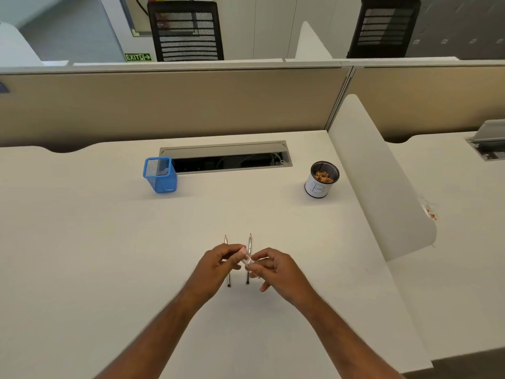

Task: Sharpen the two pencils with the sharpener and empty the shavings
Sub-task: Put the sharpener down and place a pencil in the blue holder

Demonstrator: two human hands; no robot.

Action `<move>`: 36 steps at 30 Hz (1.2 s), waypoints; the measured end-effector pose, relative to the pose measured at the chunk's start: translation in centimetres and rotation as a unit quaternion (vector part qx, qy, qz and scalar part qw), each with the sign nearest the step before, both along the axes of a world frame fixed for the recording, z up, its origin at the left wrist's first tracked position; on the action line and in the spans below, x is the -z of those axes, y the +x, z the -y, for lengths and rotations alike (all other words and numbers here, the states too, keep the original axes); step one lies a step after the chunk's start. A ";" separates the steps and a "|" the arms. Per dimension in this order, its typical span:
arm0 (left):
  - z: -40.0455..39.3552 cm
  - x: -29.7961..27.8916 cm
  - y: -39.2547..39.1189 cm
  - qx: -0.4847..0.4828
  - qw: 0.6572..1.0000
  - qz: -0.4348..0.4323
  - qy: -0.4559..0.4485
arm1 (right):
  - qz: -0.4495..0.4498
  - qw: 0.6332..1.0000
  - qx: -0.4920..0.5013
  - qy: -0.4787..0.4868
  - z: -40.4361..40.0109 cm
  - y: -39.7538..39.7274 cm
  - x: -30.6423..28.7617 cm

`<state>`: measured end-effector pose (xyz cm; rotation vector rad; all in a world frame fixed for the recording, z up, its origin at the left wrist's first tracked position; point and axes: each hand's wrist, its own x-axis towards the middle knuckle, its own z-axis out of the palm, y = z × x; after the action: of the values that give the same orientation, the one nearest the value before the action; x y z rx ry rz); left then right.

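A blue mesh basket (160, 175) stands far left on the desk (109, 242). Nearer the person, the left hand (218, 265) pinches a small pale sharpener (245, 255) above the left pencil (227, 272), which lies beside the right pencil (249, 253), tips pointing away. The right hand (274, 268) grips the sharpener's other end. Far right stands a round cup (321, 180) holding shavings (323, 176).
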<state>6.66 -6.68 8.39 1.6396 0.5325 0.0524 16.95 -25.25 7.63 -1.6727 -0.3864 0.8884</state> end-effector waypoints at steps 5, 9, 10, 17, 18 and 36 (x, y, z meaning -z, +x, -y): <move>0.5 1.7 -0.8 -0.012 0.999 -0.043 0.015 | 0.135 0.983 -0.043 -0.118 0.0 -0.9 1.7; 0.1 3.0 -1.4 -0.034 0.993 -0.095 0.066 | 0.187 0.968 0.012 -0.167 0.5 -0.3 3.6; -0.1 3.3 -1.4 -0.042 0.990 -0.104 0.085 | 0.182 0.967 0.032 -0.177 0.8 0.1 4.0; -1.6 5.2 -0.5 -0.046 0.956 -0.187 0.222 | 0.180 0.942 0.124 -0.256 3.3 3.6 5.5; -1.8 5.5 -0.3 -0.043 0.952 -0.196 0.232 | 0.182 0.939 0.131 -0.261 3.4 4.1 5.6; -2.3 6.6 2.8 0.025 0.892 -0.285 0.351 | 0.113 0.950 0.138 -0.255 3.4 5.8 5.5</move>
<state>9.47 -4.36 1.81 2.3951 0.9969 -0.3214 22.70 -28.69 2.17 -2.2527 -0.0651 0.6172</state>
